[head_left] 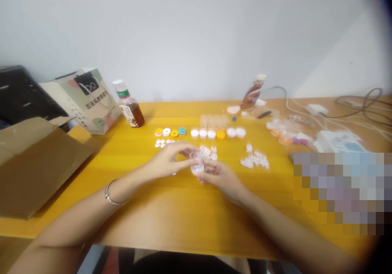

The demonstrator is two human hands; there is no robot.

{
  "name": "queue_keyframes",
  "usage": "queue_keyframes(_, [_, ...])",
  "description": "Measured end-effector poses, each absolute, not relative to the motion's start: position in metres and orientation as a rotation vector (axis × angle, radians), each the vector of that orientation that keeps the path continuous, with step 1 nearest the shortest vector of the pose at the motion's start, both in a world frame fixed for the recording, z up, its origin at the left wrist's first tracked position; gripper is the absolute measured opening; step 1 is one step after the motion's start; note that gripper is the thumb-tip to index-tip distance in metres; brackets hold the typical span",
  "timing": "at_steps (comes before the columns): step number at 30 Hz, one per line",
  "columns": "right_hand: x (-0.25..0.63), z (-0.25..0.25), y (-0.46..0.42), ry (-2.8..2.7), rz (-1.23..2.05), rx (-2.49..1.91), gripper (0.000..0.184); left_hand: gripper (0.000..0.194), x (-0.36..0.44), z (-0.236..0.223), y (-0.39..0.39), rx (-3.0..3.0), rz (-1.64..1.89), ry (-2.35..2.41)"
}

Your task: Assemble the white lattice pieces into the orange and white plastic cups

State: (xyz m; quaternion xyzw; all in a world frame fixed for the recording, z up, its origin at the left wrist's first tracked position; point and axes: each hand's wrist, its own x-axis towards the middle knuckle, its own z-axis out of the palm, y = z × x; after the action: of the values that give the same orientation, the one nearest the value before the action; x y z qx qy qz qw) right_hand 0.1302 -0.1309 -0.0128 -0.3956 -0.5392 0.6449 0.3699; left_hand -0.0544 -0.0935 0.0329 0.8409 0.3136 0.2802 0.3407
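Note:
Between my two hands is a small transparent plastic cup (197, 167), tilted, above the middle of the table. My left hand (174, 159), with a silver bangle on its wrist, pinches the cup's upper part between thumb and fingers. Lower down, my right hand (219, 177) has its fingers closed around the cup's base. Just beyond the hands lie small white printed pieces (208, 151), partly covered by my fingers. Behind them stands a row of round lids, among them a teal lid (182, 131), a yellow lid (220, 134) and several white lids (202, 133).
More transparent cups (214, 121) stand behind the lids. White pieces (255, 159) lie to the right. Brown bottles (134, 112) (252, 94) stand at the back. A cardboard box (39, 168) and paper bag (88, 102) occupy the left; cables (364, 102) run along the right.

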Motion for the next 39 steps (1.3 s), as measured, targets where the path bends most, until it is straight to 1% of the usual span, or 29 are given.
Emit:
queue_keyframes(9, [0.129,-0.01,-0.133,-1.403,1.606,-1.0,0.019,0.03,-0.056,0.031,-0.093,2.202,0.72,0.814])
queue_keyframes(17, [0.128,-0.011,-0.135,-1.42,1.542,-1.01,0.023,0.027,-0.054,0.034,-0.099,2.202,0.74,0.866])
queue_keyframes(24, [0.131,-0.011,-0.136,-1.42,1.661,-0.903,0.018,0.027,-0.056,0.035,-0.1,2.076,0.69,0.746])
queue_keyframes(32, [0.133,-0.012,-0.135,-1.444,1.712,-0.838,0.015,0.027,-0.06,0.042,-0.102,1.948,0.563,0.646])
queue_keyframes(39, [0.129,-0.01,-0.139,-1.499,1.633,-0.919,0.015,0.023,-0.058,0.043,-0.108,2.186,0.626,0.796])
